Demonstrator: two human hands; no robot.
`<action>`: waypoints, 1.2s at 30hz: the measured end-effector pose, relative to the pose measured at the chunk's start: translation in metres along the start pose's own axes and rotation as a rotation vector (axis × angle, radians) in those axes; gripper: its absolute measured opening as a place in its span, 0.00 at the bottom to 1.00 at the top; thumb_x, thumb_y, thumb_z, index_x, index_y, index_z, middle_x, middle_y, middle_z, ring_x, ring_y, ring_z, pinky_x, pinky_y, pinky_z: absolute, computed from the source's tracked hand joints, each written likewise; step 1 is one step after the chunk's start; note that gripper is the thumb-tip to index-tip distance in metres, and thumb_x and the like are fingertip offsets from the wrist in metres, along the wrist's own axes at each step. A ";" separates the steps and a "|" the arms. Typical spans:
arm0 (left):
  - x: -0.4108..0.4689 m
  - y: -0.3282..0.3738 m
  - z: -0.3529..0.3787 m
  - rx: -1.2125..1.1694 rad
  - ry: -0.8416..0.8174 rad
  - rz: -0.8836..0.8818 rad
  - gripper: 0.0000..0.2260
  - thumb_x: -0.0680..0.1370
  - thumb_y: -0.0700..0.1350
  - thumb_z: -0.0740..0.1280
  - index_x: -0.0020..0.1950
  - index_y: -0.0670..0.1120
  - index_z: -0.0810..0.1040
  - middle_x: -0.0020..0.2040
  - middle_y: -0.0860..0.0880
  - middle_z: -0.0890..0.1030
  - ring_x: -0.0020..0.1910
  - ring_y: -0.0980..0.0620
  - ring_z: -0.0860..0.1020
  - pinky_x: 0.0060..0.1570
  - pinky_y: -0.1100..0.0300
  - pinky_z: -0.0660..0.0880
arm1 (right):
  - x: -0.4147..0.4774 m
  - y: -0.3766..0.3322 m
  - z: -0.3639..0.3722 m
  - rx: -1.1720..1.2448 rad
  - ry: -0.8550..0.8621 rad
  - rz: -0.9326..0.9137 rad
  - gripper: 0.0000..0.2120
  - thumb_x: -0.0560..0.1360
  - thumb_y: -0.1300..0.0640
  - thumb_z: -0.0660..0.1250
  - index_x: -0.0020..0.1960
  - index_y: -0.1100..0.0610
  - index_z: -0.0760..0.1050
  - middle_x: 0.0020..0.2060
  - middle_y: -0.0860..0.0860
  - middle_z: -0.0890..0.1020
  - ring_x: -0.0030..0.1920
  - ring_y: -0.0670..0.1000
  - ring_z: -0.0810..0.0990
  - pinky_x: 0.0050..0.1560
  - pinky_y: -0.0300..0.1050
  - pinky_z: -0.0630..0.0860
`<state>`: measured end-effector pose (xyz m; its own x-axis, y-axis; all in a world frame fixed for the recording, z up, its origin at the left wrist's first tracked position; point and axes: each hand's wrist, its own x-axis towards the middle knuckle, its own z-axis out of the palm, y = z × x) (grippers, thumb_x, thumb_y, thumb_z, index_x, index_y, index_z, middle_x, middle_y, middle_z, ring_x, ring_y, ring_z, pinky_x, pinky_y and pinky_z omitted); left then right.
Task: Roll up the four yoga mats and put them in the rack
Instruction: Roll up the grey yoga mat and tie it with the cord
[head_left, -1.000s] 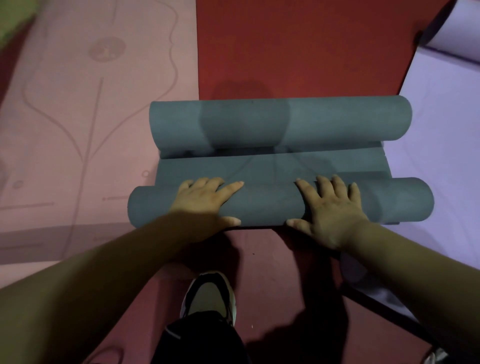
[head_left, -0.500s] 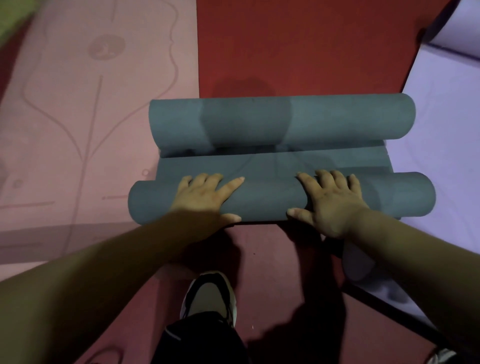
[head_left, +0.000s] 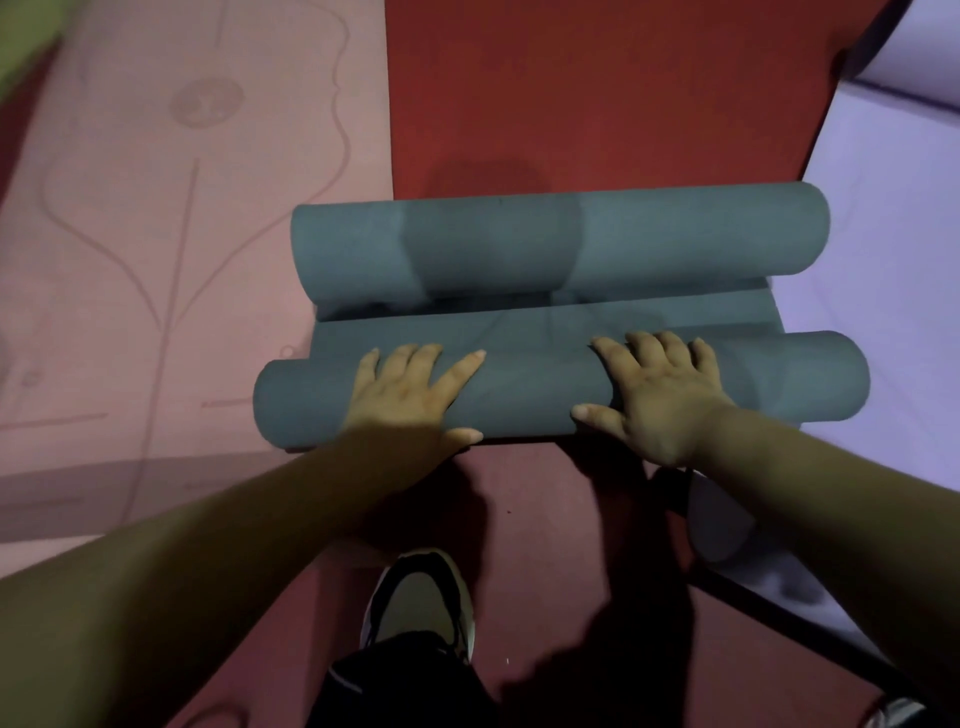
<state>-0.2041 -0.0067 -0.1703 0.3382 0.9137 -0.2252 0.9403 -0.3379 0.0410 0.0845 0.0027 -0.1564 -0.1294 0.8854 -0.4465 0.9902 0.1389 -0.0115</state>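
You are pressing both hands flat on the near roll of the grey mat (head_left: 545, 400): left hand (head_left: 410, 395) and right hand (head_left: 660, 400) lying with fingers spread, palms down, gripping nothing. The grey mat is sitting on the red floor (head_left: 597, 93), curled at both ends, with a short flat strip between near roll and far roll (head_left: 561, 239). The pink mat (head_left: 156, 208) on your left and the lilac mat (head_left: 872, 249) on your right are lying unrolled. No rack is showing. Judgement: first mat nearly rolled; most of the task remaining.

L hand (head_left: 410, 395) & R hand (head_left: 660, 400) on near roll (head_left: 535, 400); far roll (head_left: 561, 244) behind
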 end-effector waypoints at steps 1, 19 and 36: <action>0.002 -0.001 0.000 0.001 -0.007 -0.004 0.41 0.75 0.72 0.61 0.82 0.63 0.47 0.78 0.46 0.61 0.77 0.45 0.59 0.76 0.41 0.51 | -0.001 0.000 0.001 -0.003 0.002 -0.001 0.52 0.63 0.19 0.35 0.81 0.43 0.45 0.79 0.56 0.56 0.79 0.62 0.52 0.77 0.66 0.48; 0.013 -0.004 -0.002 0.012 -0.036 0.011 0.42 0.75 0.73 0.59 0.82 0.61 0.43 0.80 0.47 0.58 0.78 0.45 0.56 0.77 0.39 0.49 | 0.006 0.001 0.001 -0.048 0.034 -0.016 0.52 0.63 0.20 0.35 0.81 0.45 0.44 0.79 0.56 0.56 0.79 0.62 0.52 0.77 0.66 0.48; 0.029 -0.006 -0.006 0.038 -0.060 0.064 0.46 0.74 0.73 0.62 0.82 0.58 0.40 0.80 0.44 0.57 0.79 0.42 0.56 0.77 0.39 0.50 | 0.013 0.002 0.006 -0.048 0.091 -0.013 0.48 0.68 0.22 0.38 0.81 0.45 0.43 0.79 0.57 0.55 0.79 0.61 0.50 0.77 0.65 0.47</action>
<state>-0.1998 0.0226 -0.1715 0.3934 0.8752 -0.2816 0.9143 -0.4044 0.0205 0.0854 0.0119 -0.1680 -0.1482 0.9197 -0.3636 0.9851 0.1696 0.0275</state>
